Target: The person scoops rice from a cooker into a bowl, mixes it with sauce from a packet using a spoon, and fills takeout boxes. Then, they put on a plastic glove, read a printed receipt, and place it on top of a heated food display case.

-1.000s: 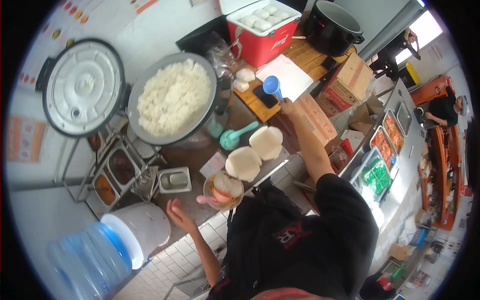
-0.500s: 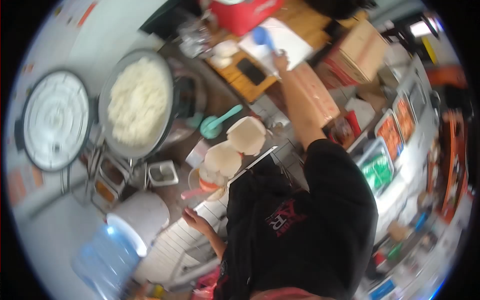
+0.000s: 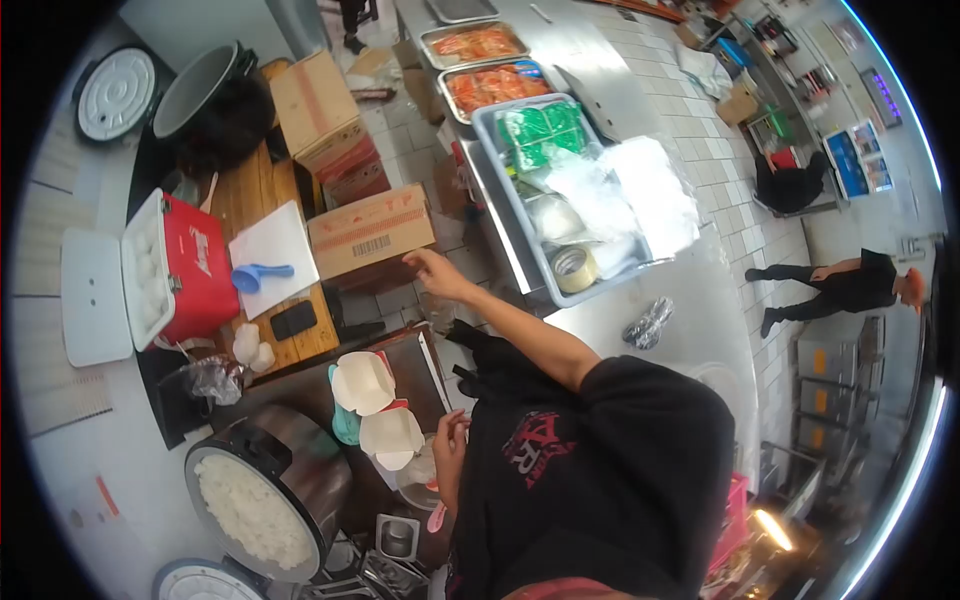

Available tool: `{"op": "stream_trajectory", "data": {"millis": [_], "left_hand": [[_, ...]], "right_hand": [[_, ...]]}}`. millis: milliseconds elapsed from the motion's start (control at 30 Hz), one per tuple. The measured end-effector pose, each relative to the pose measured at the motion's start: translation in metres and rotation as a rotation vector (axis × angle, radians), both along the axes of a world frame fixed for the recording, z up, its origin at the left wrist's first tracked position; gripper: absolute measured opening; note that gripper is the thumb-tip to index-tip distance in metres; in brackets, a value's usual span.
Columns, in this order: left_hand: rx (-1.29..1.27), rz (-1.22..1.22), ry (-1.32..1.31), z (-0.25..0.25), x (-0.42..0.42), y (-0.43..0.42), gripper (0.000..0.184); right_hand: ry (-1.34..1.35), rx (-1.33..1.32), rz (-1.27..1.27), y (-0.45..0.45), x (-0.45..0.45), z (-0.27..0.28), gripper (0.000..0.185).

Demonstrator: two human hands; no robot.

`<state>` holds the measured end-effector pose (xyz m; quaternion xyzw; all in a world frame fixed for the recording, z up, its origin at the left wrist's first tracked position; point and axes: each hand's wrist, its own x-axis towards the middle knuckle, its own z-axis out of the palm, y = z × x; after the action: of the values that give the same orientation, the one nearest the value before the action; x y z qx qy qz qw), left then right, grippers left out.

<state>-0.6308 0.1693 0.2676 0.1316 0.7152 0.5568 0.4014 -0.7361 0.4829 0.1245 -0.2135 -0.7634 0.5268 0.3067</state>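
My right hand reaches out over the floor beside a taped cardboard box, fingers loosely bent, holding nothing visible. A blue scoop lies on a white board, apart from that hand. Close to my apron, my left hand has its fingers half bent and appears unfilled. Two open white paper food boxes with red outsides stand beside it. Behind them a turquoise utensil is partly hidden. A pink handle sticks out below my left hand.
A large cooker of white rice stands at lower left. A red cooler and a phone are on the wooden table. The steel counter holds a grey bin and trays of orange-red food. Another person walks at right.
My right hand has left the blue scoop, which now rests on the white board. The view has swung to the right, showing more of the steel counter and the other person.
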Motion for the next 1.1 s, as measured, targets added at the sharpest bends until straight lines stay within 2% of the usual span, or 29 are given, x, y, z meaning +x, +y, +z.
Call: {"op": "stream_trajectory", "data": {"millis": [67,167,200,300,367,433,500,633,733,767,833,867,967,1000,1100], "left_hand": [[0.032,-0.054,-0.009,0.001,0.003,0.009,0.02],[0.036,-0.18,0.089,-0.008,-0.004,0.012,0.02],[0.023,-0.208,0.136,-0.01,-0.006,0.014,0.019],[0.02,-0.239,0.194,-0.002,-0.007,0.023,0.019],[0.025,-0.218,0.196,0.005,-0.014,0.03,0.02],[0.03,-0.173,0.171,0.007,-0.018,0.038,0.02],[0.03,-0.143,0.138,0.007,-0.024,0.045,0.021],[0.015,-0.136,0.061,0.01,-0.042,0.072,0.022],[-0.058,-0.111,0.008,0.001,-0.053,0.087,0.022],[-0.08,-0.1,-0.002,0.0,-0.06,0.096,0.021],[-0.105,0.057,-0.079,0.0,-0.069,0.115,0.02],[-0.125,0.133,-0.122,0.001,-0.072,0.122,0.019],[-0.14,0.315,-0.168,0.002,-0.086,0.149,0.018],[-0.157,0.309,-0.152,0.0,-0.092,0.155,0.018],[-0.219,0.271,-0.092,-0.007,-0.108,0.17,0.019]], "right_hand": [[-0.086,-0.082,0.039,0.025,0.032,0.016,0.021],[-0.202,-0.282,0.015,0.052,0.07,0.08,0.022],[-0.158,-0.176,-0.027,0.064,0.077,0.078,0.022],[-0.067,-0.345,-0.101,0.088,0.095,0.125,0.024],[0.014,-0.294,-0.107,0.136,0.091,0.103,0.029],[-0.069,-0.204,-0.217,0.179,0.084,0.119,0.03],[0.027,-0.15,-0.244,0.232,0.066,0.12,0.029],[-0.101,-0.189,-0.339,0.356,0.02,0.115,0.031],[-0.203,-0.13,-0.466,0.456,-0.02,0.087,0.032],[-0.237,-0.038,-0.454,0.491,-0.033,0.077,0.032],[-0.319,0.139,-0.428,0.555,-0.055,0.045,0.033],[-0.314,0.066,-0.467,0.584,-0.07,0.023,0.031],[-0.549,0.387,-0.504,0.59,-0.104,0.055,0.028],[-0.582,0.37,-0.499,0.598,-0.115,0.051,0.027],[-0.748,0.589,-0.357,0.603,-0.148,0.053,0.023]]}}
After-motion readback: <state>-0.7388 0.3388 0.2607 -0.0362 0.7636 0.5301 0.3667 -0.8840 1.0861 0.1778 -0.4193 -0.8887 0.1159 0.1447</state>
